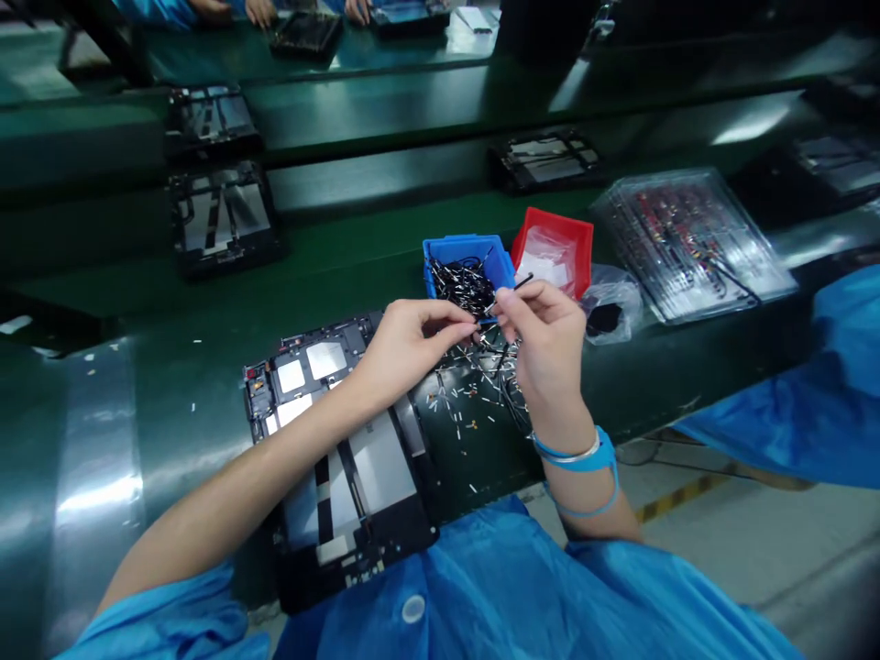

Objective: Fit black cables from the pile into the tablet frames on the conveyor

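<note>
My right hand (546, 344) pinches a thin black cable (524, 280), whose end sticks up past the fingertips. Close beside it, my left hand (419, 344) has thumb and forefinger pressed together; whatever lies between them is too small to make out. Both hands hover at the front of a blue bin (467, 244) full of short black cables (462, 282). Below the fingers, more loose cables and small white bits (457, 403) are scattered on the green bench. Under my left forearm lies an opened tablet-like device (378, 458), its inner parts exposed.
A red bin (584, 240) with clear plastic bags stands right of the blue one. Farther right are stacked clear trays (701, 247) with small parts. More opened devices (224, 215) sit along the line behind. A blue sleeve (790, 403) of another person is at right.
</note>
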`<action>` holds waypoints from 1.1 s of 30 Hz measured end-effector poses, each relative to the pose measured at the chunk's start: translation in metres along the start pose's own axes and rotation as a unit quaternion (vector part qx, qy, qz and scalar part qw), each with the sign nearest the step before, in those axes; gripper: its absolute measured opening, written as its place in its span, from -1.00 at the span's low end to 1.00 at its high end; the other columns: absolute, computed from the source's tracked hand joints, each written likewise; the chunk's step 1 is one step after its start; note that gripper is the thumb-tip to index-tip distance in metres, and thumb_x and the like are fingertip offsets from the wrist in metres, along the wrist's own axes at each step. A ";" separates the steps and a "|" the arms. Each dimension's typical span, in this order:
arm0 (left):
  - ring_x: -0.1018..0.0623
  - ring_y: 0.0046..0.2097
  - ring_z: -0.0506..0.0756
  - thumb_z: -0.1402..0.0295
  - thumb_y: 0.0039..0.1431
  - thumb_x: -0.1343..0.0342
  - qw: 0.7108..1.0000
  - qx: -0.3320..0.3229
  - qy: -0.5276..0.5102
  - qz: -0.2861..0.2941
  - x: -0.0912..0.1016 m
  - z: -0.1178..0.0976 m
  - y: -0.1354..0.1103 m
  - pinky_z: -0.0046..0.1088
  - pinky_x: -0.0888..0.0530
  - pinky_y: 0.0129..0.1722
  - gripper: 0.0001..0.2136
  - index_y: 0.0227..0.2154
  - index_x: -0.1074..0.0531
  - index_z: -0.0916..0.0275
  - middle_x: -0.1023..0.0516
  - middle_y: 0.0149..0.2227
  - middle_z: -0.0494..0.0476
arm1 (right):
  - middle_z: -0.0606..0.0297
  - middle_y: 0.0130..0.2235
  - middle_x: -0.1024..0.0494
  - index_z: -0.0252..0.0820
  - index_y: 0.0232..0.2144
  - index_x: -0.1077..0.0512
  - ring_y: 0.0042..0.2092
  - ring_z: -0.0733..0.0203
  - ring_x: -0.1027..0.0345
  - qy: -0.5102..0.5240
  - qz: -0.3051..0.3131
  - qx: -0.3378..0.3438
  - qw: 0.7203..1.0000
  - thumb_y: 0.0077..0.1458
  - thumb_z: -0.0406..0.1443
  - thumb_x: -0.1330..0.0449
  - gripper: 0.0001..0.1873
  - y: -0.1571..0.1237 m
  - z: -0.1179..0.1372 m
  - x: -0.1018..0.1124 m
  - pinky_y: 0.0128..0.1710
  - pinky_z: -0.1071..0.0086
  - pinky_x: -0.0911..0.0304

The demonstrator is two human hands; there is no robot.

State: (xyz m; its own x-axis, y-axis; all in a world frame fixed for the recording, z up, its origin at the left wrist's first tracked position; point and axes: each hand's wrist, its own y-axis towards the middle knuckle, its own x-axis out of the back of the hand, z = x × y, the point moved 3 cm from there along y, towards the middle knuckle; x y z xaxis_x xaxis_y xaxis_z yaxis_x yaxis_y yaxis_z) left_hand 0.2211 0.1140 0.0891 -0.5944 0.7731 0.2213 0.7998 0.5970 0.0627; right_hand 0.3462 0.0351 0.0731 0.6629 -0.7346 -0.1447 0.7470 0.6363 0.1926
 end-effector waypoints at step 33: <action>-0.59 -0.42 0.07 0.33 0.12 -0.10 0.983 0.142 -0.112 -0.008 0.004 0.020 -0.038 -0.53 -0.38 -0.48 -0.68 -0.09 -0.51 0.36 -0.62 -0.50 0.16 | 0.23 -0.36 -0.61 -0.11 -0.37 -0.56 -0.32 0.19 -0.45 -0.338 0.113 0.325 0.876 0.13 -0.37 -0.18 -0.85 -0.038 0.015 -0.007 -0.31 0.27 -0.38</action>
State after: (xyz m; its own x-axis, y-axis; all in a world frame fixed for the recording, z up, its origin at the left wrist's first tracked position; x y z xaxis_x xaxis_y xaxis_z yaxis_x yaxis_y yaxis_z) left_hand 0.1865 0.0982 0.0684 -0.6360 0.7717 -0.0002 0.7534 0.6210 -0.2162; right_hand 0.3122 0.0121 0.0815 0.4447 -0.7188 0.5344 0.2684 0.6762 0.6861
